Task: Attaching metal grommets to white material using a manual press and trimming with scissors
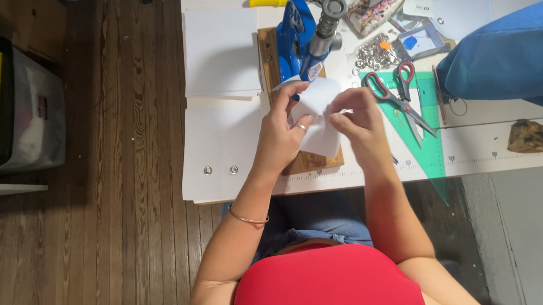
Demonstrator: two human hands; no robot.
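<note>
Both hands, left hand (281,131) and right hand (352,115), pinch paper (319,101) before blue press (297,38). Scissors (397,98), eyelets (374,53) right. White worktop (497,142), wood floor (126,177).

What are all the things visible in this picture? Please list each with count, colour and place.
white sheet: one, white, held by both hands over the wooden board
wooden board: one, brown, under the press
hand press: one, blue with metal post, on the board
paper stacks: several, white, left part of the table; one has two metal eyelets
loose metal rings: a heap, silver, right of the press
scissors: one, red handles, on the green triangle ruler
pouch: one, multicoloured, far edge
yellow handle: one, far edge
blue cloth: one, right
bin: one, dark with yellow part, on the floor, left
left hand: ring, bracelet on its wrist, grip on the sheet
right hand: pinching the sheet
</note>
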